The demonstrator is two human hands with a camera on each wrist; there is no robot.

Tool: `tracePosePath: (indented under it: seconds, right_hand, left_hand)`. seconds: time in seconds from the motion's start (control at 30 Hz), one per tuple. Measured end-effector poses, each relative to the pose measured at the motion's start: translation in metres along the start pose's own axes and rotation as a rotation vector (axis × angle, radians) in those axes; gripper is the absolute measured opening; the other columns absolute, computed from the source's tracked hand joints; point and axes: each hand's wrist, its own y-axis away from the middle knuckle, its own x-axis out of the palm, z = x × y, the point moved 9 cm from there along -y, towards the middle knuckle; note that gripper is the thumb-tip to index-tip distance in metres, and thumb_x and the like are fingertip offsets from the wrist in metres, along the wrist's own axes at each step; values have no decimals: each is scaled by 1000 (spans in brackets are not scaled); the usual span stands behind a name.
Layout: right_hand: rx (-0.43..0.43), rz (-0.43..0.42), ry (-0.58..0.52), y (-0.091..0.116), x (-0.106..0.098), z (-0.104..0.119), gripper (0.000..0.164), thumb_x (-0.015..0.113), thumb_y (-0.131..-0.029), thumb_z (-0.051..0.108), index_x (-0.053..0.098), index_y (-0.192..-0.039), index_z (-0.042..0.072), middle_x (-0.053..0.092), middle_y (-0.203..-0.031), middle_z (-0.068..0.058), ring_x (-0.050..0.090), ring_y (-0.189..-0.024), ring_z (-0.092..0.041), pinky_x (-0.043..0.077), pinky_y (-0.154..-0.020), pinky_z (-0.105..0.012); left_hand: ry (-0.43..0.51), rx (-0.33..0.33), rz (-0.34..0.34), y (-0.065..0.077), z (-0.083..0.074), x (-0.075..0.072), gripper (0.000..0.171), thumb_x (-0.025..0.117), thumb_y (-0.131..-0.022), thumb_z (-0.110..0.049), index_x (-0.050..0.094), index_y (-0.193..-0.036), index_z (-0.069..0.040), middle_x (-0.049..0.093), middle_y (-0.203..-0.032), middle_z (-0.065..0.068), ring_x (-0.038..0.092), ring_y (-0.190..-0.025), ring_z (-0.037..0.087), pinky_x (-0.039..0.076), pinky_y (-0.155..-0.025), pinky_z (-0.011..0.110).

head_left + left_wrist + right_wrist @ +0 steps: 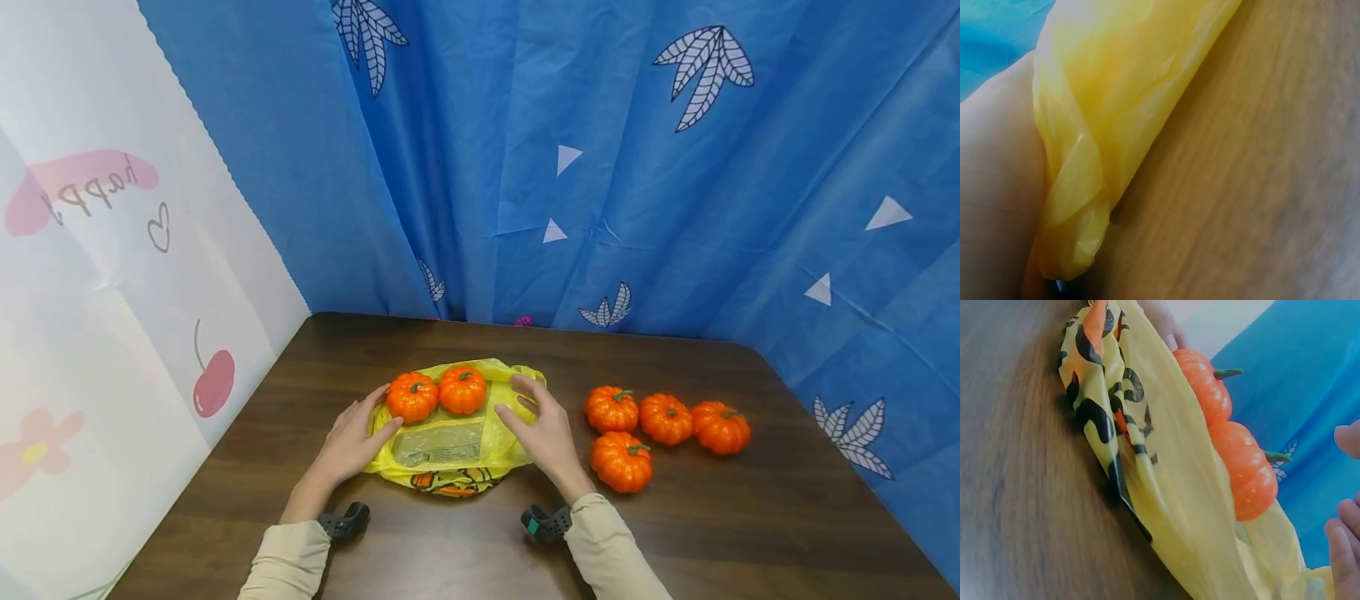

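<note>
Center frame, a spread left hand (351, 437) touches a pumpkin (411, 398); loosely parted right hand (549, 427) grips nothing; slack yellow bag (504, 429) could spill it.

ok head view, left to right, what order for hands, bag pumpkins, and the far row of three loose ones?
left hand, left bag pumpkin, right bag pumpkin, right hand, far-row left pumpkin, far-row middle pumpkin, far-row right pumpkin

On my feed I count one left hand (352, 437), one right hand (546, 429), one yellow bag (495, 446) between the hands, and six orange pumpkins (622, 462): two between them, four to their right (twice as many). Beneath, one table (420, 558).
</note>
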Motion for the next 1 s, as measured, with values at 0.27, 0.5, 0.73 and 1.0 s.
tracePosePath:
  seconds: [0.27,0.5,0.73,1.0]
  right_hand:
    - [12,-24,-2,-3,13,-4,59,80,-92,24,58,-142,4,64,-140,-9,60,-132,-25,49,-111,-42]
    - [18,-16,3,-6,23,-7,59,81,-92,26,58,-142,6,64,-139,-10,60,-131,-26,50,-109,-42]
    - [13,-30,3,-8,34,-7,61,82,-91,25,57,-143,4,63,-139,-11,59,-131,-28,51,-108,-42]
    - [23,-46,33,-9,40,-17,64,83,-90,26,55,-144,5,60,-142,-13,58,-131,-30,52,-107,-44]
  left_hand:
    - [1,-9,4,1,2,1,78,55,-103,-55,30,-161,-10,41,-162,19,29,-152,45,15,-123,68]
    - [8,-13,7,1,1,0,79,56,-102,-56,30,-162,-11,41,-162,18,27,-153,46,14,-123,68]
    - [1,-24,12,0,1,-1,78,56,-102,-55,30,-162,-11,40,-162,18,27,-153,46,14,-123,68]
    - [8,-29,25,-1,0,1,79,56,-102,-56,30,-162,-12,40,-163,17,25,-154,45,13,-123,68]
